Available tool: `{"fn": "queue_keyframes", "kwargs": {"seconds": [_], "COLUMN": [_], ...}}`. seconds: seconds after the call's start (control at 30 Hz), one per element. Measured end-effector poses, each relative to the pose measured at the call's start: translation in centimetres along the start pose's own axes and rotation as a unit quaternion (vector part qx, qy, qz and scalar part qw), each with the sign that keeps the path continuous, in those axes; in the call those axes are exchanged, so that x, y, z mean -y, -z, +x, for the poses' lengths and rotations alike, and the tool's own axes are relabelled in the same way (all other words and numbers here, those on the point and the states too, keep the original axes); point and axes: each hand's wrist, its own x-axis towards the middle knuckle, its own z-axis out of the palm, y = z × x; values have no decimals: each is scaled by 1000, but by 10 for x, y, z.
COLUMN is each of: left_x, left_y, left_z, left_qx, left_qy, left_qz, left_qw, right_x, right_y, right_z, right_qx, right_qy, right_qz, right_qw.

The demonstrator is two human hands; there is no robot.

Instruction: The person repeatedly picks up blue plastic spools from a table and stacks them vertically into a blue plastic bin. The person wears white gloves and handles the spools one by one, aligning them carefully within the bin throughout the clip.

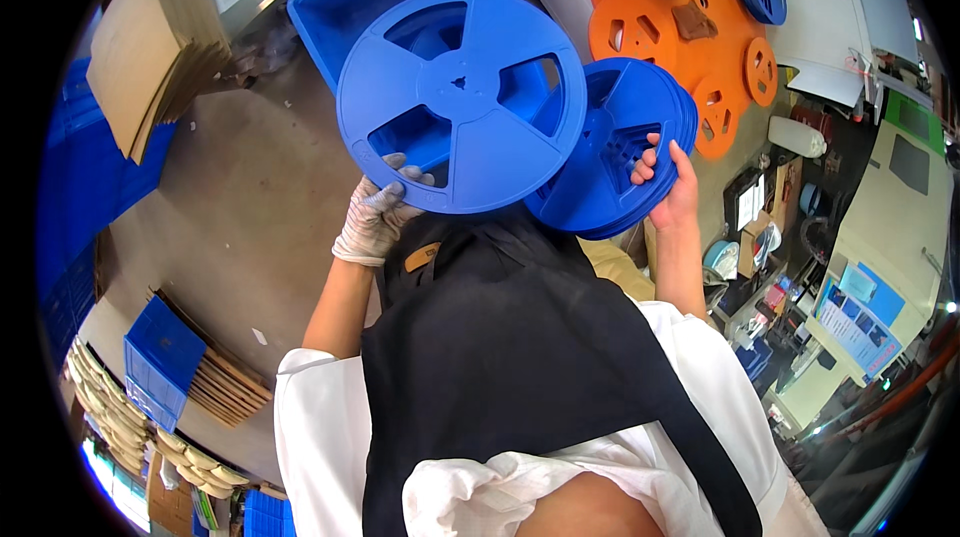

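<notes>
Seen from the wearer's head: the gloved left hand (372, 220) is clamped on the lower-left rim of a single three-windowed blue plastic reel (490, 127), held up before a blue bin (328, 19); the bare right hand (672, 187) is closed on the right side of a stack of blue reels (590, 182), just right of the single one and partly behind it; orange reels (717, 115) lie beyond; to handle these well, grip rims near the windows, keep the stack's edges flush, and avoid flexing the thin disc.
</notes>
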Motion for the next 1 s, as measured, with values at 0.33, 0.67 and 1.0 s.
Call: {"fn": "queue_keyframes", "kwargs": {"seconds": [0.33,0.67,1.0], "left_x": [29,61,29], "left_y": [5,15,-80], "left_z": [78,132,55], "left_qx": [-92,-212,241], "left_qy": [27,105,-376], "left_qz": [230,602,816], "left_qw": [969,762,367], "right_x": [-17,-8,12], "right_y": [26,31,30], "right_z": [-6,-20,-27], "right_qx": [-41,67,288], "right_qy": [-9,13,9], "right_qz": [-14,69,266], "right_qw": [999,995,920]}}
